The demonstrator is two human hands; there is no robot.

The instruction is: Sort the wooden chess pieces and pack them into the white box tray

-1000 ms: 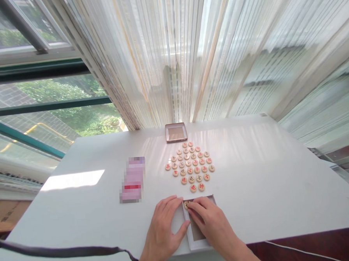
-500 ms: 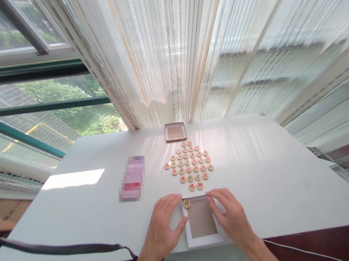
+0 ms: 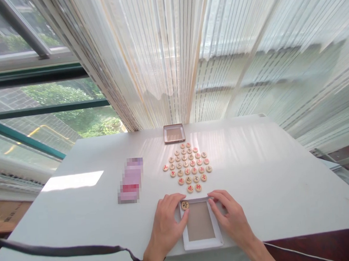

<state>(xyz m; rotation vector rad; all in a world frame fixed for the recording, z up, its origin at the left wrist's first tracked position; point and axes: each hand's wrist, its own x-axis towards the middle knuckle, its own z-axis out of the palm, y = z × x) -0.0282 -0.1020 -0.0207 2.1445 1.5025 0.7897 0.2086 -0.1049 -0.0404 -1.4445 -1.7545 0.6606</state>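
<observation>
A shallow white-rimmed box [image 3: 202,244] with a brown inside lies at the table's near edge. One round wooden xiangqi piece [image 3: 184,205] with a black character sits in its far left corner. My left hand [image 3: 169,220] curves around that corner, fingertips beyond the piece and thumb just below it, with a gap between them. At the far right corner, my right hand [image 3: 230,211] has thumb and fingers closed on the box's rim. Beyond the box, several xiangqi pieces [image 3: 193,163], marked in red or black, lie face up in staggered rows.
An open tin-like lid [image 3: 174,141] stands at the table's back edge. A blurred pink item [image 3: 133,177] lies left of the pieces. Curtains [image 3: 165,68] hang behind the white table [image 3: 253,173]. A dark strap [image 3: 66,250] crosses the lower left.
My left hand has shifted slightly right relative to the box, its thumb now just below the piece. The right hand stays at its corner. The whole view has shifted a little.
</observation>
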